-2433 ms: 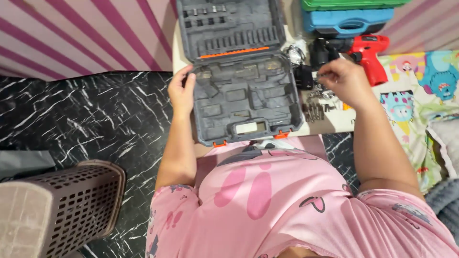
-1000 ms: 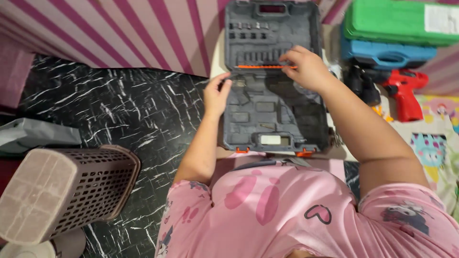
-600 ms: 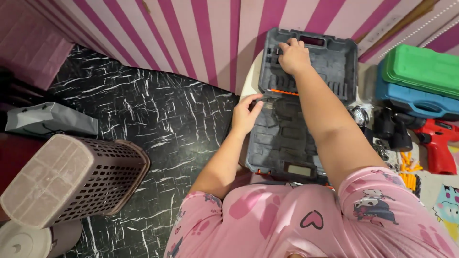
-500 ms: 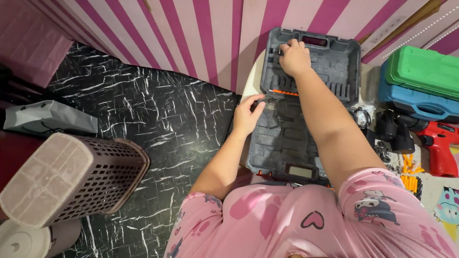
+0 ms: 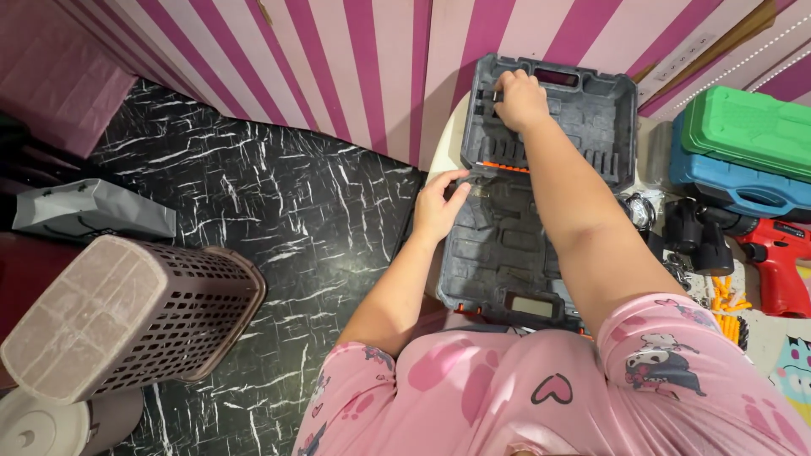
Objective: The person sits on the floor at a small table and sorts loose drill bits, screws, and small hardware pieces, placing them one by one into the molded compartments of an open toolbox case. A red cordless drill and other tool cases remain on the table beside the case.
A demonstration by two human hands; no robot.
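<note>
Hands work an open grey case (image 5: 541, 211). Right hand (image 5: 519, 97) reaches into the lid half, fingers curled over the far-left slots; whether they pinch anything I cannot tell. Left hand (image 5: 439, 207) rests loosely open, fingertips on the case's left edge beside the orange strip (image 5: 505, 166), steadying it. Red drill (image 5: 773, 257) lies well right of both hands.

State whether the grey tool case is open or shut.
Open: the grey tool case lies spread flat, its lid laid back and moulded slots showing.

A home room: pink-and-white striped wall (image 5: 372, 67) right behind the black marble-patterned floor (image 5: 279, 219), brown perforated plastic laundry basket (image 5: 135, 312) lying there.
</note>
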